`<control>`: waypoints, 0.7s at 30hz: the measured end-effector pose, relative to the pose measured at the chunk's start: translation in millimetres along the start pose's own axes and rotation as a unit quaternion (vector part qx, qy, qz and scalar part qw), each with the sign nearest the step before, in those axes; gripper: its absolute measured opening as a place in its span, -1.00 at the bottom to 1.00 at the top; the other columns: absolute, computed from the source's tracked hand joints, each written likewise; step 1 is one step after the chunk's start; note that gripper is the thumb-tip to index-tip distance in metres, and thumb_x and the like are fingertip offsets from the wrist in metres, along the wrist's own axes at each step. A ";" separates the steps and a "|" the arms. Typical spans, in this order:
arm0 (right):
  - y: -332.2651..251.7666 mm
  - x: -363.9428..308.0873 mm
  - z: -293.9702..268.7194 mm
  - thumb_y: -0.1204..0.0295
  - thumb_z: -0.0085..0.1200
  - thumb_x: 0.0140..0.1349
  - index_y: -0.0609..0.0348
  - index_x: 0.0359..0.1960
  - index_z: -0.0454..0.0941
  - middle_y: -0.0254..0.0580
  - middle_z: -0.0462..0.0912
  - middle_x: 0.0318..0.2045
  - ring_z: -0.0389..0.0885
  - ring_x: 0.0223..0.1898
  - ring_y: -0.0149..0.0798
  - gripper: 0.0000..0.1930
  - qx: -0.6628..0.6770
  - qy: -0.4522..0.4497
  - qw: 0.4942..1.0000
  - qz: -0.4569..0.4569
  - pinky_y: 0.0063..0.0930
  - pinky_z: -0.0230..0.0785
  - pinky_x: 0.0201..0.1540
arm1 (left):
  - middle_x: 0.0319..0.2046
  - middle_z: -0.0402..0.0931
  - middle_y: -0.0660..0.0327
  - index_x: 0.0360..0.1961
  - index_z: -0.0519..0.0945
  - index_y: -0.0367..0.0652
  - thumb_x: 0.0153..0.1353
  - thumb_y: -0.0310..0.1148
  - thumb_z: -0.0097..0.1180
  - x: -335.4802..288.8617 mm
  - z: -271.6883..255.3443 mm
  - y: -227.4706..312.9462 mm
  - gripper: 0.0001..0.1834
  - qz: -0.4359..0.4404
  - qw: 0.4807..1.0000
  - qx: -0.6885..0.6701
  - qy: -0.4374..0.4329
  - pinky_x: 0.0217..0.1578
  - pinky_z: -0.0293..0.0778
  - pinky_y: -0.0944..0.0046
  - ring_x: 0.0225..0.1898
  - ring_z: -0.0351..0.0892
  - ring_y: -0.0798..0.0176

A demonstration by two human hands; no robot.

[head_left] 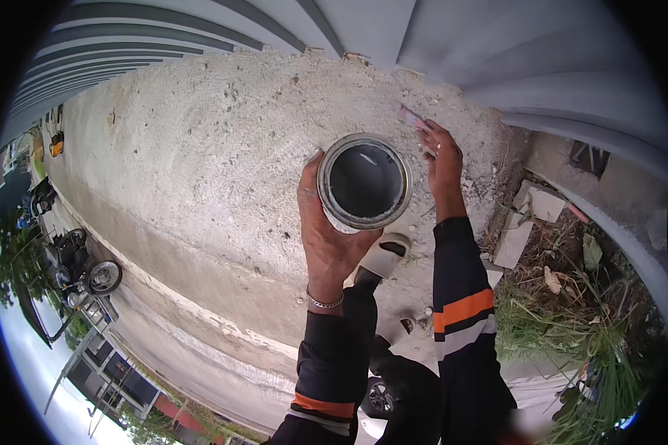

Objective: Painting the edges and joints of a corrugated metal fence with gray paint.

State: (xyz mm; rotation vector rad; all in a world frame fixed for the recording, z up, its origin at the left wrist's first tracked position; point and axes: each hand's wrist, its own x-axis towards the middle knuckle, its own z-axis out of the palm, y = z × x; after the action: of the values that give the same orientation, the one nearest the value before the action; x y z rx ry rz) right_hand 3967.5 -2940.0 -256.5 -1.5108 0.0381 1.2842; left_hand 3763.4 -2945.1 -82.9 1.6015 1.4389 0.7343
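Observation:
My left hand (326, 248) is wrapped round an open metal paint can (326, 215), gripping it from the left and below. Dark grey paint (360, 185) lies inside it, with a pale glint on its surface, and grey smears coat the rim. To the right of the can, my right hand (444, 156) is closed on a slim pinkish thing (414, 119). It points up and left, clear of the can, and is too blurred to name. A bracelet circles my left wrist, and both sleeves are dark with orange and grey bands.
Grey corrugated metal sheeting (334, 26) runs along the top. Rough, gritty concrete (200, 163) lies below. At right are broken tiles (513, 239), cut grass (564, 319) and a drain-like opening (590, 158). Motorcycles (74, 259) stand far left. My light shoes (386, 256) show below the can.

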 end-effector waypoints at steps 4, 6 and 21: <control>24.0 -84.4 -37.0 0.07 0.08 0.33 0.07 0.27 0.61 -0.29 0.75 0.02 0.60 0.05 -0.33 -0.45 0.019 0.029 0.997 0.064 -0.35 0.22 -0.07 | 0.37 0.32 -0.06 0.49 0.25 -0.25 -0.10 -0.33 0.62 -17.2 -4.5 1.6 0.12 -0.004 0.998 -0.048 0.045 0.43 0.29 -0.03 0.43 0.33 -0.13; 29.6 -129.4 -42.0 0.07 0.09 0.35 0.05 0.29 0.59 -0.30 0.75 0.02 0.58 0.02 -0.36 -0.46 0.030 0.031 0.994 0.096 -0.38 0.23 -0.08 | 0.37 0.33 -0.02 0.47 0.27 -0.24 -0.11 -0.35 0.63 -25.7 -20.0 4.5 0.10 -0.027 0.996 -0.069 0.049 0.44 0.27 -0.01 0.42 0.34 -0.08; 1.4 -184.4 43.4 0.10 0.08 0.41 0.04 0.27 0.62 -0.38 0.73 -0.06 0.53 -0.12 -0.41 -0.51 0.054 -0.046 0.993 0.093 -0.40 0.26 -0.10 | 0.29 0.38 0.03 0.44 0.27 -0.24 -0.15 -0.48 0.59 -41.3 -154.5 73.2 0.08 -0.035 0.984 -0.121 0.130 0.37 0.37 0.08 0.34 0.43 0.03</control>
State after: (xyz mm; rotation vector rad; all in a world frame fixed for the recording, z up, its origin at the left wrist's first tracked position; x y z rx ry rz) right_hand 3861.5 -3015.2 -118.6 -1.3780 0.1901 1.4754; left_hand 3659.8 -2953.8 59.0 1.2989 1.5155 1.0645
